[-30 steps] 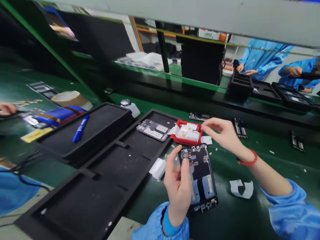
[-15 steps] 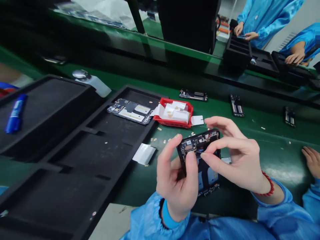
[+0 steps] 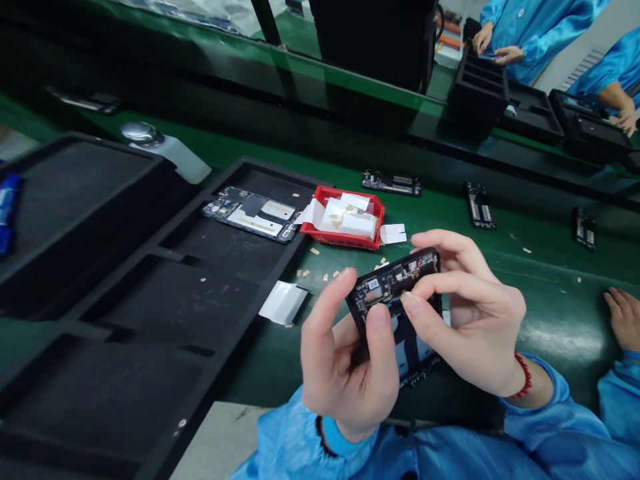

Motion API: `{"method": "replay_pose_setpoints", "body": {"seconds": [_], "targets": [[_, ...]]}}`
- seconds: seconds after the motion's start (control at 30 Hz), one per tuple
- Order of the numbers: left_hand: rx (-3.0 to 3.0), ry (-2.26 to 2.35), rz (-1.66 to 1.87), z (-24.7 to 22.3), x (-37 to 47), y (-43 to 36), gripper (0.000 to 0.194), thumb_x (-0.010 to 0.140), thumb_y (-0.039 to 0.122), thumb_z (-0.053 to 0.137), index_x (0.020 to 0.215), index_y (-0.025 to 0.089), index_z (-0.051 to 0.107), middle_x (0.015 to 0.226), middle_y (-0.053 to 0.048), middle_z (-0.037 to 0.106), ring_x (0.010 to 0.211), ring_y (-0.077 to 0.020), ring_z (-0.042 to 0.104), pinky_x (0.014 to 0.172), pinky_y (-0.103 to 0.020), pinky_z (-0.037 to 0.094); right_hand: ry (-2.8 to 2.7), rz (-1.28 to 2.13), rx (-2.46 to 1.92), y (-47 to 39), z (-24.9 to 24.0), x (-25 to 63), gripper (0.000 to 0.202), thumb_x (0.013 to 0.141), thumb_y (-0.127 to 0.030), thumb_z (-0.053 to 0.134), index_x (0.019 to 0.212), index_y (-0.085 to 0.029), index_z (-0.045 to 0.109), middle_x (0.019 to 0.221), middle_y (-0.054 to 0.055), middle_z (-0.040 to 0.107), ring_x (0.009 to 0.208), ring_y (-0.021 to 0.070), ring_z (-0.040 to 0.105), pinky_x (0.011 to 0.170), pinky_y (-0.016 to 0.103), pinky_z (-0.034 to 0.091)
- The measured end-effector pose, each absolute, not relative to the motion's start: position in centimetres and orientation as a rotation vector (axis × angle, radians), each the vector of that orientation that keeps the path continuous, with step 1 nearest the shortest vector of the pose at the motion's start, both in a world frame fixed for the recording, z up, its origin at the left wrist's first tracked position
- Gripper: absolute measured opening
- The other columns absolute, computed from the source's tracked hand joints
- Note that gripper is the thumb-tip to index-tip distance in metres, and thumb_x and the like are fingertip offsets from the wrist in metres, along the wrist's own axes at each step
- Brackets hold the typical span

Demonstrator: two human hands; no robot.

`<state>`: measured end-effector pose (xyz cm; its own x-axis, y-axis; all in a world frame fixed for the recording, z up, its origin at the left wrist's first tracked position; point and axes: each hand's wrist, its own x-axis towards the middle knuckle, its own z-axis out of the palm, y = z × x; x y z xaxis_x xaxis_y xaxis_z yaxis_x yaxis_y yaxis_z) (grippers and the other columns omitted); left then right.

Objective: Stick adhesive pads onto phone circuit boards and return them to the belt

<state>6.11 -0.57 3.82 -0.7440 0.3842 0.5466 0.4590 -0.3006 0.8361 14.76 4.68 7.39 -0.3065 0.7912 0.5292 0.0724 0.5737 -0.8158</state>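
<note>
My left hand (image 3: 345,360) holds an opened phone (image 3: 377,287) tilted above the green bench, thumb on its inner face and fingers around its left edge and underneath. The phone's circuit board and bare dark interior face me. My right hand (image 3: 465,313) closes over the phone's right side. Its thumb and index finger are pinched against the middle of the circuit board, and its other fingers reach past the upper right edge. Whether a small part sits between those fingertips is hidden.
Beyond the phone stands a red bin (image 3: 345,243) with white papers. A black tray (image 3: 225,287) at left bears another opened phone (image 3: 255,213). A white sheet (image 3: 283,302) lies beside it. Phone assemblies (image 3: 391,182) line the back. A co-worker's hand (image 3: 625,317) rests at right.
The view has shifted slightly, with the bench items now farther left. My right thumb and index finger have pressed closer onto the board. The left hand keeps its hold.
</note>
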Motion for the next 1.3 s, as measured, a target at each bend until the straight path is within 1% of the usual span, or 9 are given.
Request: {"method": "replay_pose_setpoints", "body": {"seconds": [0.13,0.23,0.3,0.43,0.6,0.73,1.0,1.17,1.3], "targets": [[-1.133,-1.743,-2.309,4.1,6.0,-0.5,0.032,0.095,0.018,0.068,0.127,0.02,0.067,0.112,-0.001,0.076,0.072,-0.0102,0.076,0.065,-0.018,0.066,-1.712,0.851,-0.718,4.4,7.5,14.5,0.016,0.082,-0.008,0.074,0.076,-0.023,0.07,0.12,0.006,0.068,0.1,0.0234,0.07,0.085,0.043,0.062],[-1.168,-1.699,-2.31,4.3,5.9,-0.4,0.034,0.091,0.013,0.071,0.124,0.018,0.068,0.11,-0.001,0.076,0.073,-0.0116,0.077,0.068,-0.02,0.067,-1.686,0.839,-0.745,4.1,7.5,14.3,0.017,0.08,-0.007,0.074,0.074,-0.022,0.07,0.118,0.006,0.069,0.097,0.0235,0.071,0.082,0.043,0.061],[-1.17,-1.704,-2.291,4.4,6.0,-0.4,0.035,0.088,0.01,0.073,0.122,0.016,0.067,0.108,-0.001,0.076,0.072,-0.0117,0.077,0.069,-0.021,0.067,-1.673,0.829,-0.75,4.0,7.5,14.2,0.017,0.08,-0.007,0.074,0.073,-0.021,0.07,0.118,0.006,0.069,0.097,0.0234,0.071,0.082,0.043,0.062],[-1.181,-1.742,-2.27,4.3,6.0,-0.4,0.039,0.088,0.007,0.072,0.124,0.019,0.067,0.112,0.0,0.074,0.073,-0.0104,0.076,0.071,-0.02,0.067,-1.692,0.835,-0.746,4.0,7.6,14.5,0.016,0.081,-0.008,0.075,0.076,-0.022,0.072,0.122,0.007,0.07,0.101,0.0238,0.071,0.086,0.043,0.062],[-1.2,-1.727,-2.272,4.2,5.7,-0.3,0.039,0.088,0.008,0.072,0.125,0.019,0.067,0.114,-0.002,0.074,0.073,-0.0114,0.076,0.069,-0.021,0.067,-1.768,0.866,-0.691,4.0,7.7,15.4,0.017,0.087,-0.008,0.069,0.089,-0.023,0.076,0.133,0.009,0.067,0.11,0.0266,0.071,0.095,0.049,0.062],[-1.201,-1.708,-2.322,4.2,5.6,-0.1,0.042,0.087,0.006,0.071,0.126,0.022,0.068,0.114,0.0,0.074,0.074,-0.0104,0.076,0.069,-0.02,0.067,-1.78,0.874,-0.662,4.2,7.8,15.5,0.019,0.087,-0.007,0.068,0.091,-0.024,0.076,0.134,0.009,0.067,0.108,0.0257,0.073,0.095,0.048,0.063],[-1.122,-1.806,-2.248,4.6,5.7,0.0,0.027,0.09,0.017,0.072,0.117,0.015,0.069,0.106,-0.003,0.075,0.068,-0.0119,0.075,0.063,-0.021,0.066,-1.754,0.9,-0.653,4.8,7.5,15.6,0.018,0.086,-0.007,0.071,0.093,-0.023,0.075,0.129,0.007,0.07,0.108,0.0226,0.073,0.096,0.044,0.064],[-1.135,-1.76,-2.265,4.7,5.9,0.1,0.028,0.089,0.014,0.072,0.116,0.017,0.069,0.106,0.0,0.075,0.068,-0.0101,0.075,0.064,-0.019,0.065,-1.692,1.03,-0.69,5.3,7.3,15.5,0.017,0.083,-0.012,0.079,0.094,-0.024,0.072,0.121,0.006,0.071,0.112,0.0231,0.07,0.093,0.041,0.065],[-1.126,-1.787,-2.227,4.8,5.8,0.1,0.027,0.089,0.015,0.072,0.115,0.017,0.07,0.099,0.001,0.075,0.062,-0.009,0.073,0.057,-0.017,0.063,-1.666,1.048,-0.678,5.4,7.4,15.4,0.015,0.084,-0.013,0.077,0.092,-0.024,0.07,0.115,0.006,0.071,0.11,0.0222,0.07,0.089,0.039,0.064]]}}
